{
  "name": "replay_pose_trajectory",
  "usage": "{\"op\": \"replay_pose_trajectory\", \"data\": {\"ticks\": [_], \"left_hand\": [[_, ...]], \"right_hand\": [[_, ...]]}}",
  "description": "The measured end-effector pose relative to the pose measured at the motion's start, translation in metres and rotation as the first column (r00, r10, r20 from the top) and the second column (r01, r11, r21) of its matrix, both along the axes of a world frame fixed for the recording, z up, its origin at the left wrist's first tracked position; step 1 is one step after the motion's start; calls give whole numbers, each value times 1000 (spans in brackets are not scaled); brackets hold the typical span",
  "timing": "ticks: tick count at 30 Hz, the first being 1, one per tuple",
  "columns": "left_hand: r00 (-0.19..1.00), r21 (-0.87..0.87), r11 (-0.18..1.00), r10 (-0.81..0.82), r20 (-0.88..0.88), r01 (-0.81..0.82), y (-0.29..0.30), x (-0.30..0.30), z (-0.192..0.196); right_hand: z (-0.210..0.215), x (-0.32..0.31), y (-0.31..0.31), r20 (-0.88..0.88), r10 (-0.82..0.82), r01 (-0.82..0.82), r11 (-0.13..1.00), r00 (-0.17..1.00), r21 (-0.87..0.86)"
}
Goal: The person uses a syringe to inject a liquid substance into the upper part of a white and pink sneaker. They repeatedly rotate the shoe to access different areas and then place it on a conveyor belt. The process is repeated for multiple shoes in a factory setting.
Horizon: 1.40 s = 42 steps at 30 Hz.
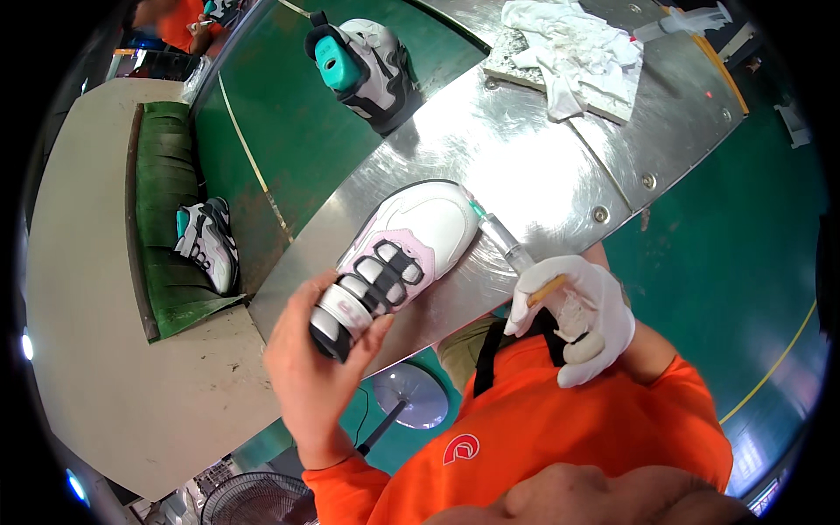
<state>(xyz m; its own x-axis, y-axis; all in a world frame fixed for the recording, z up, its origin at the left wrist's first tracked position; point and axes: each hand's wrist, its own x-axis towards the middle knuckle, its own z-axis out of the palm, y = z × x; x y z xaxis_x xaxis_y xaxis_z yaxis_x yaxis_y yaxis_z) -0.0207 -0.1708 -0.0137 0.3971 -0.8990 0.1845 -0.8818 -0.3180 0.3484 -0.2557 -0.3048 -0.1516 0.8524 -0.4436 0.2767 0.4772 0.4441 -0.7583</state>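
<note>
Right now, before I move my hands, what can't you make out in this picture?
All in the head view:
Shoe sole: hidden, facing down beneath the upper.
Syringe back end: mostly covered by the gloved right hand.
Syringe's tip: too small to tell whether it touches the shoe.
Fan: cut off by the lower edge.
Co-worker, upper left: blurred, cut off by the top edge.

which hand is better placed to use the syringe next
Probably the right hand: it holds the syringe, needle end by the toe of the white-pink shoe; the left hand grips its other end.
</note>
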Motion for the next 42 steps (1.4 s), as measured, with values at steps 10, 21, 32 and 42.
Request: {"op": "replay_pose_trajectory", "data": {"ticks": [10, 21, 32, 42], "left_hand": [[946, 401, 888, -100, -307, 225, -30, 40, 47], [607, 408, 543, -253, -754, 734, -157, 65, -2], [576, -73, 807, -478, -663, 586, -108, 50, 24], [429, -597, 785, -601, -674, 163, -39, 84, 9]], "right_hand": [[-14, -5, 19, -36, -96, 86, 974, 995, -209], [-25, -4, 18, -27, -57, 52, 986, 998, -158], [39, 3, -29, 292, 158, -127, 985, 943, -121], [110, 48, -30, -105, 274, -282, 957, 956, -69]]}}
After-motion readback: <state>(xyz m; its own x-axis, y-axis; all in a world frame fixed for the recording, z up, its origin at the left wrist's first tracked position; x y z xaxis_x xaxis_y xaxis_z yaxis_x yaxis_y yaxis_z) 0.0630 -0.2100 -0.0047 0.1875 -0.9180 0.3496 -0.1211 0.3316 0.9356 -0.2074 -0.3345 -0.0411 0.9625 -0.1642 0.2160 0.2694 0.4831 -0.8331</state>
